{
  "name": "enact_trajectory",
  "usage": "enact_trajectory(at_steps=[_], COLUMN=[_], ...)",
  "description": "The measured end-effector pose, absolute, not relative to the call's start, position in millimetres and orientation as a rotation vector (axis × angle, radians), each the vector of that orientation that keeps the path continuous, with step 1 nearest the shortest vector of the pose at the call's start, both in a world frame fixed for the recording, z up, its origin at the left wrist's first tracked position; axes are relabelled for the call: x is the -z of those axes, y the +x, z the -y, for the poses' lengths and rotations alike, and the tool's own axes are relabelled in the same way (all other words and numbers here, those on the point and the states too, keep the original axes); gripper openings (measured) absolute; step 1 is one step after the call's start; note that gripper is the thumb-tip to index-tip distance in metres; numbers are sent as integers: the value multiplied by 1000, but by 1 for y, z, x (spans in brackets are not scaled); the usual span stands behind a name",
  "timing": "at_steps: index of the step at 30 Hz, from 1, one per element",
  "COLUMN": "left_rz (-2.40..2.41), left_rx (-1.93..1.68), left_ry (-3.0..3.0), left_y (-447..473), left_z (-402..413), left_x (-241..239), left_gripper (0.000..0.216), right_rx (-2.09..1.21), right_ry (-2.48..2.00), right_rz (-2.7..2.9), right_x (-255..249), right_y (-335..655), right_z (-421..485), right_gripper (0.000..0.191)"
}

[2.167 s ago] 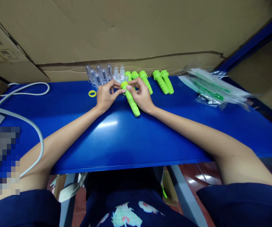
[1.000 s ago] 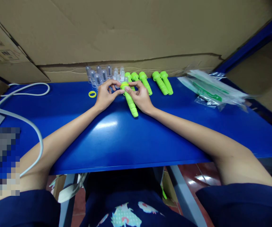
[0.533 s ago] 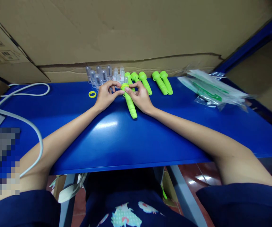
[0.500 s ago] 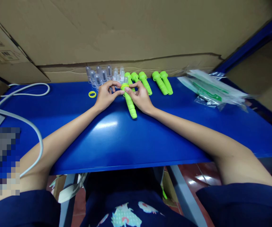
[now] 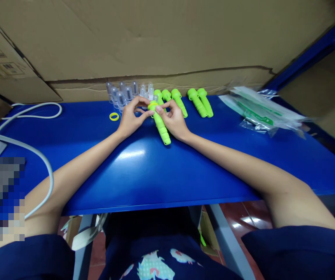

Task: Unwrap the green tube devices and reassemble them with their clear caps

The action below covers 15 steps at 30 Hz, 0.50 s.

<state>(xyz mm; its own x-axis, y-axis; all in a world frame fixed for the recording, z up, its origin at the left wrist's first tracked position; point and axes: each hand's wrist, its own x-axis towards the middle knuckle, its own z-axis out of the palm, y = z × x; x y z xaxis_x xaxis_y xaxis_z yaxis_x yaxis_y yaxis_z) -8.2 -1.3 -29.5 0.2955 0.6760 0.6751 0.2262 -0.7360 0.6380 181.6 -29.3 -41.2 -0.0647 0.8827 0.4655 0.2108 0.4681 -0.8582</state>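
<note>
A lime-green plastic handle (image 5: 162, 128) lies slanted on the blue table (image 5: 144, 167), its head end raised between my hands. My left hand (image 5: 131, 116) pinches the yellow-green ring at the handle's head with thumb and fingers. My right hand (image 5: 173, 118) grips the same head end from the right, fingers curled round it. A loose yellow ring (image 5: 114, 116) lies on the table to the left of my left hand.
Several clear capped vials (image 5: 123, 92) stand at the back, with more green handles (image 5: 200, 101) lying beside them. Plastic bags (image 5: 260, 111) are piled at the right. A white cable (image 5: 36, 151) loops at the left. Cardboard (image 5: 156, 39) walls the back.
My fingers shift slightly on the head of the green handle, and its lower end swings a little on the table. Nothing else has moved.
</note>
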Motion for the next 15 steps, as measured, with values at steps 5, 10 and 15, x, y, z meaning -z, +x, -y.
enact_trajectory(at_steps=[5,10,15], left_rz=[-780,-725,-752], left_rx=[-1441,-1492,-1481], left_ry=[2147,2132,2141], left_y=[-7,-7,-7], left_z=[1,-2,-2], left_x=[32,35,34], left_gripper=[52,53,58], right_rx=[-747,-924,-926], right_ry=[-916,-807,-854], right_rz=[1617,1711,1695], right_x=[41,39,39], right_y=[180,178,178], right_z=[28,30,33], right_gripper=[60,70,74])
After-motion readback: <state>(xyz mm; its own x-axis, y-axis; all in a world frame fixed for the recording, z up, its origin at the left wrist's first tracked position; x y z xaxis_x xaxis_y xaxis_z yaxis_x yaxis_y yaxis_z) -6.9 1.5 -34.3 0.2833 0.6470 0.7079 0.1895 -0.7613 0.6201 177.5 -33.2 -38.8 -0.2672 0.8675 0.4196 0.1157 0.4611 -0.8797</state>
